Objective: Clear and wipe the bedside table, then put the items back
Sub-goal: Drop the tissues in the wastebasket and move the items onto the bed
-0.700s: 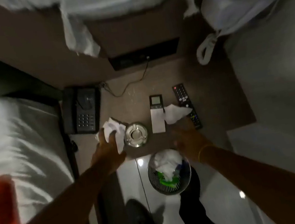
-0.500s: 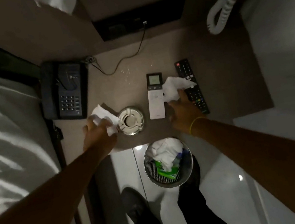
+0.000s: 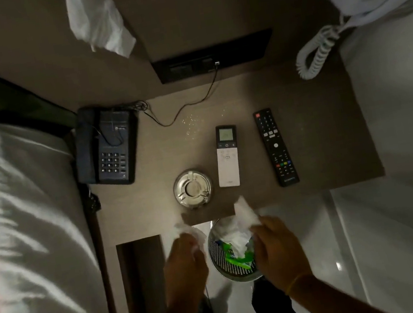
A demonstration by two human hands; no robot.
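**Both hands at bin, each with a tissue; worktop items in place**

Far left: bed (image 3: 18, 215), white sheet, beside the worktop (image 3: 319, 137). On the worktop's left rear corner, dark desk phone (image 3: 108, 145), cord running back to the wall panel (image 3: 213, 55). Scatter of small specks on the surface near the cord. Metal ashtray (image 3: 192, 188) near the front edge, just left of the white AC remote (image 3: 227, 156); black TV remote (image 3: 275, 146) lies apart to the right, both roughly parallel.

Below the front edge: left hand (image 3: 185, 263) clenched on a crumpled white tissue (image 3: 188, 231), just left of the mesh waste bin (image 3: 232, 266). Bin stands on the floor, holds white paper and green wrapper. Right hand (image 3: 275, 248) grips a second tissue (image 3: 246, 214) over the bin's right rim, yellow band on the wrist. White coiled cord (image 3: 317, 58) hangs at upper right
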